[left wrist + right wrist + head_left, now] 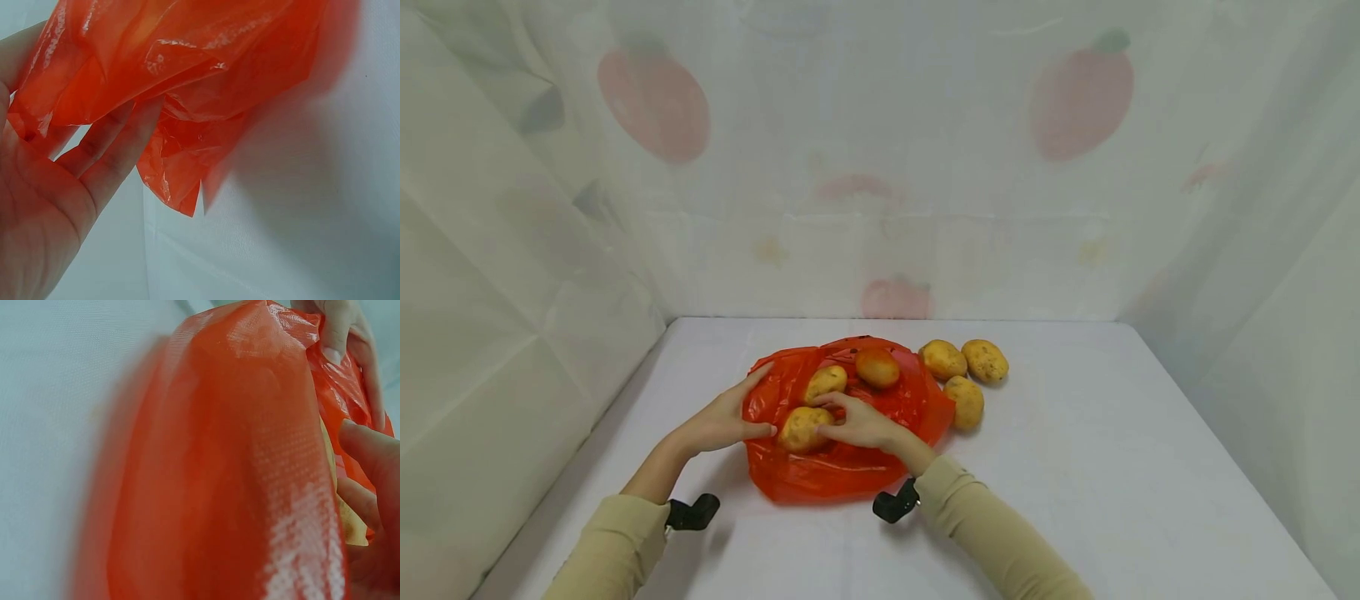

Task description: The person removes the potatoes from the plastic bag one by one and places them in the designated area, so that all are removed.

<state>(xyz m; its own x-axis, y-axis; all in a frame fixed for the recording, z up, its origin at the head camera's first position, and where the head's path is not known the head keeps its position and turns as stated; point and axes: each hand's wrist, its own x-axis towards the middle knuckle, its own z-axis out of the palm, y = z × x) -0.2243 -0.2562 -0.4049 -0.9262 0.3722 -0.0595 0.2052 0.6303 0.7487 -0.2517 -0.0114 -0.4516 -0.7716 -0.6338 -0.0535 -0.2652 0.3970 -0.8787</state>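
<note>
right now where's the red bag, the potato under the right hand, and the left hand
red bag (pixel 842 475), head view, its near crumpled edge
potato under the right hand (pixel 797 429), head view, its bare left half
left hand (pixel 722 421), head view, the back of the hand

An orange plastic bag (pixel 850 433) lies on the white table (pixel 1075 500); three potatoes sit on it, the nearest potato (pixel 801 428) held by the right hand (pixel 857 423); the left hand (pixel 726 417) pinches the bag's left edge, thumb on top; three loose potatoes (pixel 964 375) cluster just right of the bag, touching one another.
</note>
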